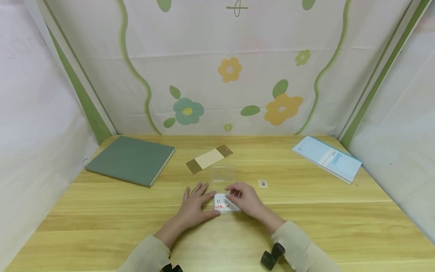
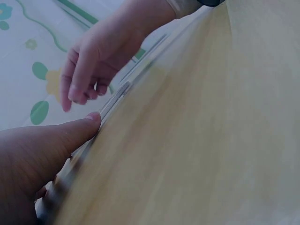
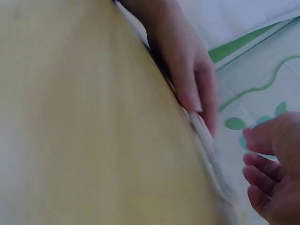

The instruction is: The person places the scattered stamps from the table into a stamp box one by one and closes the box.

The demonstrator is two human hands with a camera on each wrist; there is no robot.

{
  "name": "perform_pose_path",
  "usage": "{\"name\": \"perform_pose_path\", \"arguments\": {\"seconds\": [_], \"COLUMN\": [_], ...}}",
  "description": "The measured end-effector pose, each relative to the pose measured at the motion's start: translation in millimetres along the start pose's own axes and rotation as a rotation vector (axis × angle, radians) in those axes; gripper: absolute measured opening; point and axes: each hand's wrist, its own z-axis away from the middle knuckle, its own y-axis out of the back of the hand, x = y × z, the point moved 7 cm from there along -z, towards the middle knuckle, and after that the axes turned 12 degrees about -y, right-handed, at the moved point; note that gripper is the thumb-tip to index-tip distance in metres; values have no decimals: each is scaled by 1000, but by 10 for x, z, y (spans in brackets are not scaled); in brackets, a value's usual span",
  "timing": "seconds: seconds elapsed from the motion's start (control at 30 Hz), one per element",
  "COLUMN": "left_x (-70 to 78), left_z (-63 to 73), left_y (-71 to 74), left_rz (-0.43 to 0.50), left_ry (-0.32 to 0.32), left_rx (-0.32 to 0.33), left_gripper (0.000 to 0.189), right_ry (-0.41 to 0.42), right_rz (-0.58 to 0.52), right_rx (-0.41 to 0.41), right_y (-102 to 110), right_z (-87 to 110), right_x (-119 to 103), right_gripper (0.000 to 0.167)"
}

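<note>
A small white printed card (image 1: 221,203) lies on the wooden table, with a clear plastic edge showing along its near side. My left hand (image 1: 194,206) holds it by the left end, thumb at the near corner and forefinger at the far one. Over its right part hovers my right hand (image 1: 247,198), fingers loosely curled. The left wrist view shows this right hand (image 2: 96,63) raised off the table with nothing visible in it. In the right wrist view, the left thumb (image 3: 190,96) touches the thin edge of the card.
Just beyond the card lies a clear plastic rectangle (image 1: 223,173), with a brown and cream tag (image 1: 209,159) behind it. A small square sticker (image 1: 263,183) is to the right. A green book (image 1: 130,160) lies at left, a light blue pad (image 1: 327,158) at far right.
</note>
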Motion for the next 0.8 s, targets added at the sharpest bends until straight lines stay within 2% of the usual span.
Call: {"name": "perform_pose_path", "arguments": {"seconds": [0.17,0.27,0.4,0.57,0.8], "left_x": [4,7,7,3,5], "left_z": [2,4,6,10,8], "left_y": [3,4,7,6,6], "left_rz": [15,16,11,18,24], "left_ry": [6,5,2,7,3], "left_rx": [-1,-4,-3,-9,-1], "left_gripper": [65,65,65,65,65], "right_ry": [-43,-64,-144,-196,-200], "right_rz": [-87,-72,-39,-27,9], "right_rx": [33,87,139,148,114], "right_y": [380,645,894,975,911], "right_z": [-52,-64,-54,-39,-52], "right_x": [94,234,529,821,952], "right_gripper": [22,24,24,25,26]}}
